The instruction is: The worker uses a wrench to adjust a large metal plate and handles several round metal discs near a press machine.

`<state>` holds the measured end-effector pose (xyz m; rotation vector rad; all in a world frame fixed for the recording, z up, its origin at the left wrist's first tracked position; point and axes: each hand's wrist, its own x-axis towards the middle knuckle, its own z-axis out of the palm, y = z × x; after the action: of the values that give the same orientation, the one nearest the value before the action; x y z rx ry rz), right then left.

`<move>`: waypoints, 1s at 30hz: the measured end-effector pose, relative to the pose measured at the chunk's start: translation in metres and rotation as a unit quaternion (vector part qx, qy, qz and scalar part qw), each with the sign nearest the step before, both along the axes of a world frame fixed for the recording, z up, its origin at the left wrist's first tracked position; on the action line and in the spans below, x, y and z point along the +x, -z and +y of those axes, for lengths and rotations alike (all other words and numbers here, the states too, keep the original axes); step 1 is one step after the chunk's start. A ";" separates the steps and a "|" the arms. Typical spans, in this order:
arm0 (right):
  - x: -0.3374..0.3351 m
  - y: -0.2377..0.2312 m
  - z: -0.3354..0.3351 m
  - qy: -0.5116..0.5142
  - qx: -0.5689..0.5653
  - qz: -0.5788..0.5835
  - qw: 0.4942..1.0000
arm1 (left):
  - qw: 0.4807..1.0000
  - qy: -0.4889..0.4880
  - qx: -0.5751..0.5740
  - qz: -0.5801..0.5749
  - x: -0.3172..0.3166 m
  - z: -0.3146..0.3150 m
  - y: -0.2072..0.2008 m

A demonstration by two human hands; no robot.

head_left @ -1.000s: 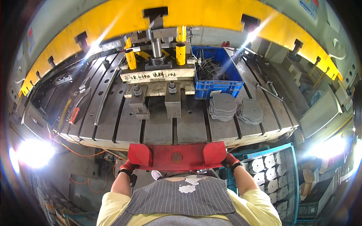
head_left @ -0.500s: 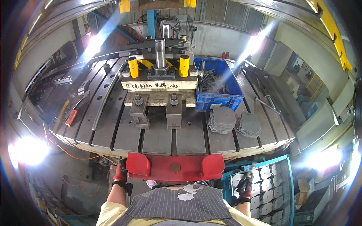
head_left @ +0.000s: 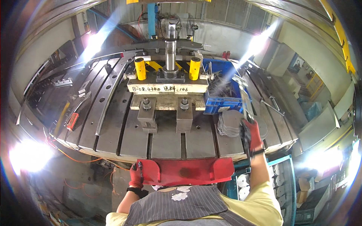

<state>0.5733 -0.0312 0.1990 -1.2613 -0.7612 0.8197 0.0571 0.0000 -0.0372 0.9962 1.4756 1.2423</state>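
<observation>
My right hand [head_left: 252,136], in a red glove with dark fingers, reaches over the table's right front. It is closed on a long, thin metal piece [head_left: 244,98], blurred, whose far end stands up beside the blue crate [head_left: 222,104]. Below this piece are two stacks of grey rounded plates; the left stack [head_left: 227,124] shows well, the right one is partly covered by my hand. My left hand [head_left: 136,176], gloved alike, is at the left end of a red metal box [head_left: 184,174], its fingers seemingly curled on the edge.
A slotted steel table [head_left: 162,145] carries a press die [head_left: 167,87] with yellow posts and a clamp block at each side of its front. Thin metal scrap fills the crate. A red-handled tool [head_left: 72,121] lies far left. Lower right, a blue-framed rack [head_left: 292,177] holds rounded plates.
My right hand has risen from the rack to above the plate stacks, with the metal piece stretched forward. My left hand has come onto the red box's end. The view has shifted slightly.
</observation>
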 end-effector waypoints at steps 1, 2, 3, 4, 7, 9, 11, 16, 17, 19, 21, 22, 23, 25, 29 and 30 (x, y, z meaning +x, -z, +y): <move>-0.007 -0.020 0.028 -0.052 -0.010 0.005 0.999 | 1.000 0.004 0.001 -0.001 0.000 0.004 0.003; -0.023 -0.044 0.054 -0.061 0.020 -0.061 0.996 | 1.000 0.007 -0.013 -0.014 0.001 0.004 0.002; -0.035 -0.064 0.081 -0.071 0.050 -0.126 0.988 | 0.999 0.008 -0.027 -0.025 0.005 0.000 -0.005; -0.031 -0.079 0.110 -0.120 0.028 -0.077 0.989 | 1.000 0.016 -0.003 0.006 0.016 -0.001 -0.029; -0.037 -0.112 0.205 -0.233 -0.005 -0.066 0.970 | 1.000 0.027 0.002 -0.003 0.007 -0.006 -0.022; -0.036 -0.110 0.253 -0.228 0.145 -0.138 0.953 | 1.000 0.023 0.005 0.006 0.004 -0.003 -0.015; 0.006 -0.095 0.328 -0.036 0.114 -0.367 0.923 | 0.999 0.048 0.010 0.022 0.014 0.012 -0.008; -0.054 -0.104 0.319 -0.237 -0.080 -0.057 0.966 | 1.000 -0.001 0.026 -0.001 0.006 -0.003 -0.008; -0.052 -0.102 0.316 -0.209 -0.111 -0.028 0.971 | 1.000 -0.001 0.027 -0.001 0.005 -0.002 -0.006; -0.056 -0.107 0.305 -0.233 -0.146 -0.051 0.960 | 0.998 -0.016 0.036 0.051 0.004 -0.001 0.002; -0.046 -0.099 0.300 -0.249 -0.076 -0.127 0.957 | 0.999 0.002 0.014 0.037 0.008 0.002 -0.008; -0.044 -0.096 0.303 -0.251 -0.095 -0.074 0.961 | 1.000 0.016 -0.006 0.026 0.010 0.004 -0.012; -0.048 -0.093 0.305 -0.244 -0.057 -0.140 0.958 | 0.999 0.019 -0.009 0.026 0.009 0.003 -0.009; -0.054 -0.083 0.308 -0.232 -0.015 -0.175 0.957 | 0.997 -0.005 0.030 0.065 0.005 0.005 0.005; -0.061 -0.078 0.304 -0.213 0.007 0.025 0.977 | 0.999 -0.030 -0.006 0.009 0.004 0.004 0.013; -0.064 -0.081 0.298 -0.198 -0.005 0.018 0.980 | 0.999 -0.030 -0.008 0.010 -0.001 0.003 0.021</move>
<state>0.5092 0.2666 0.2795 -1.1139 -0.9964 1.1656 0.0561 0.0032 -0.0581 0.9636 1.5385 1.2649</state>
